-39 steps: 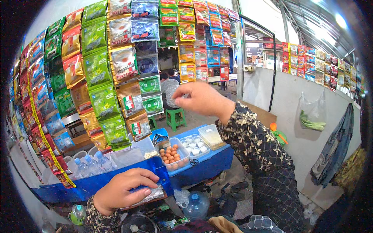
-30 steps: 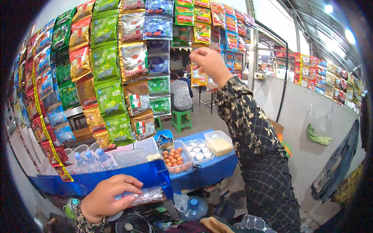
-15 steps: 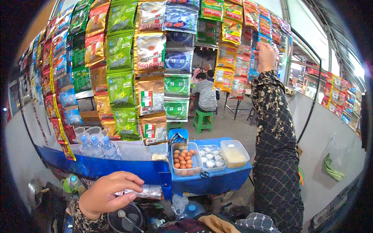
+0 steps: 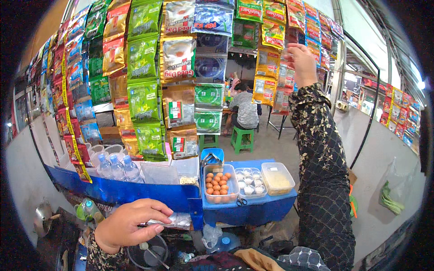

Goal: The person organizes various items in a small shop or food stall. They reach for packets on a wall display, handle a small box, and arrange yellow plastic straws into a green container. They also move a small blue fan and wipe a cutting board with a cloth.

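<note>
At upper right of the head view, the right hand [image 4: 302, 63], fingers half-curled, whether gripping I cannot tell, is raised by hanging sachets [image 4: 285, 77], best pinched lightly; lower left, the left hand [image 4: 134, 222] hovers, fingers loosely parted.

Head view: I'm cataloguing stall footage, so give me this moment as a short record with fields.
Right hand: raised at the hanging sachets, fingers bent; contact unclear
Left hand: low before the blue counter panel, back of hand up; no held thing visible
Blue-covered table: brown eggs in a clear box, a lidded tub, scissors at the front edge
Behind: water bottles left; a seated person on a green stool
</note>
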The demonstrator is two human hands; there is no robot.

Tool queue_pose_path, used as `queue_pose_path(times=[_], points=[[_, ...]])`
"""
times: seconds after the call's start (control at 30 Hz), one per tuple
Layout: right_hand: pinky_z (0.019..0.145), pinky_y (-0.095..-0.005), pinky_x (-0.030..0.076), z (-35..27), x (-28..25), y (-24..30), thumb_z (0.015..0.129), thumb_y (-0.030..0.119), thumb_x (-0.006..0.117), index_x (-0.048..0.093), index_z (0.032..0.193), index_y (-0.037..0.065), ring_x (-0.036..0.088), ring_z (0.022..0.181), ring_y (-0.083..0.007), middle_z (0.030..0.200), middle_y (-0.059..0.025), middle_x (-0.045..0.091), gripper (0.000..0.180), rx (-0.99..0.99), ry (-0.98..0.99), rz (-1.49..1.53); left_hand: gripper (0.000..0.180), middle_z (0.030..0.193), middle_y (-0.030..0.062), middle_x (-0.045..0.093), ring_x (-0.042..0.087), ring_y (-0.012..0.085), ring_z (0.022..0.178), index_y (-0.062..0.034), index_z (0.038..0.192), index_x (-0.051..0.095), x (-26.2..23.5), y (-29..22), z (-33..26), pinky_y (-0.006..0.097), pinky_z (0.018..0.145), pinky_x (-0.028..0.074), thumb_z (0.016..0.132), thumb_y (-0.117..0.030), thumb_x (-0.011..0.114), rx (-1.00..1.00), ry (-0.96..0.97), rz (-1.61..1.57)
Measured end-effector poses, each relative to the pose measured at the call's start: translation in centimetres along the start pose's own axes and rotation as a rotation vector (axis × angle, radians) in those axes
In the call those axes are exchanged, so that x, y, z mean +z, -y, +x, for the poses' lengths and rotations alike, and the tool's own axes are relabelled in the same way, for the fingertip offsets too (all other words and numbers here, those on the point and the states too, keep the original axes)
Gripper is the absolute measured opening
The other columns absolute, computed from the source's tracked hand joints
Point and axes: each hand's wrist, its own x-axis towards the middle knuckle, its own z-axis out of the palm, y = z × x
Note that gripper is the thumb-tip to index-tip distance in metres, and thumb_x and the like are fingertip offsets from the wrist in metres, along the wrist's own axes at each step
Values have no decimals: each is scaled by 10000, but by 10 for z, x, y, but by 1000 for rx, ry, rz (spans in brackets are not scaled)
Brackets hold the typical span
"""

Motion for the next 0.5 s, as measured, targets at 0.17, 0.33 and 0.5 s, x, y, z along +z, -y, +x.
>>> queue_pose_path(times=[0.17, 0.33, 0.5], points=[[616, -288, 480, 13, 45, 7, 786, 163, 557, 632, 909, 18, 624, 691, -174, 813, -91, 648, 204, -311, 27, -263, 176, 1025, 110, 615, 589, 250, 923, -37, 955, 638, -2, -1, -13, 329, 788, 474, 804, -126, 614, -52, -44, 0], [606, -252, 456, 47, 80, 4, 802, 199, 570, 628, 941, 4, 598, 702, -118, 801, -44, 635, 246, -497, -120, -459, 179, 1029, 107, 617, 588, 253, 932, -38, 944, 643, -3, 4, -26, 335, 802, 472, 791, -128, 622, -88, -83, 53], [884, -397, 428, 85, 99, -11, 773, 507, 548, 612, 1050, -17, 578, 1006, -357, 1016, -247, 616, 596, -87, 9, -388, 180, 1023, 114, 621, 595, 260, 927, -39, 931, 646, -3, 6, -37, 341, 808, 474, 785, -141, 623, -138, -137, 50]])
